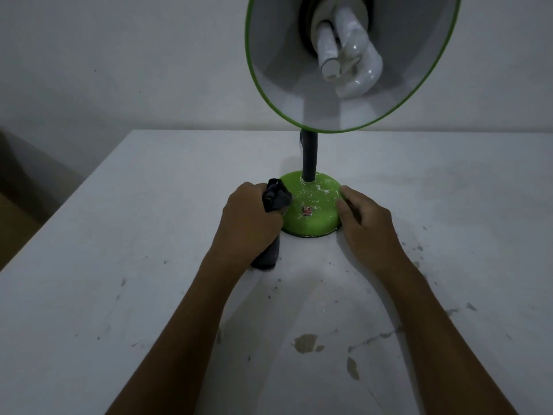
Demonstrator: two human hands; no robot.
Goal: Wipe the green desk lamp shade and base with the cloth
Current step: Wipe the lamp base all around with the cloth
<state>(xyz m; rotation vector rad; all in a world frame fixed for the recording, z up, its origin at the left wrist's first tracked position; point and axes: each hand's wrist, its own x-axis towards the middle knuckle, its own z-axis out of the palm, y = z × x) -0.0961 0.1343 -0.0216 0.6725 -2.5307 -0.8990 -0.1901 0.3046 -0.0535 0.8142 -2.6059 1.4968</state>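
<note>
Two bare forearms reach forward from the bottom edge, the hands set apart at mid-frame.

The left hand (250,218) is curled into a fist, knuckles up, gripping a bunched dark grey cloth (276,196) that sticks out above the thumb side and hangs below the heel of the palm. Its wrist is bent slightly inward, and the forearm runs down to the lower left. The right hand (366,221) lies palm down with fingers loosely bent, the fingertips (344,194) touching the right edge of the round green lamp base (311,202). Its forearm slants away to the lower right corner.
</note>
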